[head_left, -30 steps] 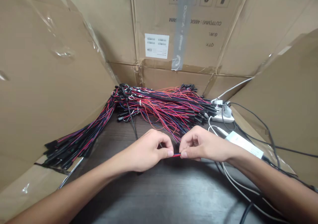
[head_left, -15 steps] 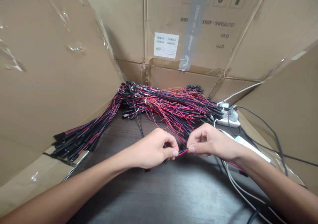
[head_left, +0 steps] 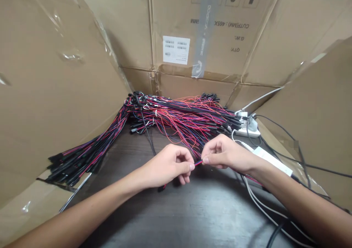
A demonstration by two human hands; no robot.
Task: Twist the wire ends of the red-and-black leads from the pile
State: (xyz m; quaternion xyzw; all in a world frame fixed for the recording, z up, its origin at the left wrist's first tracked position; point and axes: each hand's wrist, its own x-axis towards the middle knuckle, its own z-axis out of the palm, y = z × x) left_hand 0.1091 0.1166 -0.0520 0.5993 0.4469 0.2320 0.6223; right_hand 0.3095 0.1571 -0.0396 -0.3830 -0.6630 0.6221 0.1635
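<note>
Between my two hands runs a thin red and blue wire cable (head_left: 198, 163), pinched on both sides over the dark table (head_left: 176, 211). My left hand (head_left: 174, 165) grips it between thumb and forefinger, the other fingers curled loosely. Close by on the right, my right hand (head_left: 224, 152) pinches the same cable with thumb and forefinger. One dark end of it shows below my left hand, and a red stretch emerges under my right wrist. Just behind the hands lies a big pile of red, blue and black wire cables (head_left: 178, 112) with black connectors.
A bundle of black-sleeved cables (head_left: 74, 163) spreads at the left. On the right are a white power strip (head_left: 247, 130), a white adapter box (head_left: 272, 161) and loose cords (head_left: 261, 204). Cardboard walls (head_left: 132, 28) enclose the back and sides.
The view has shifted slightly, so everything sits a little further left. My hands have come slightly closer together, and less of the cable shows between them. Both still pinch it.
</note>
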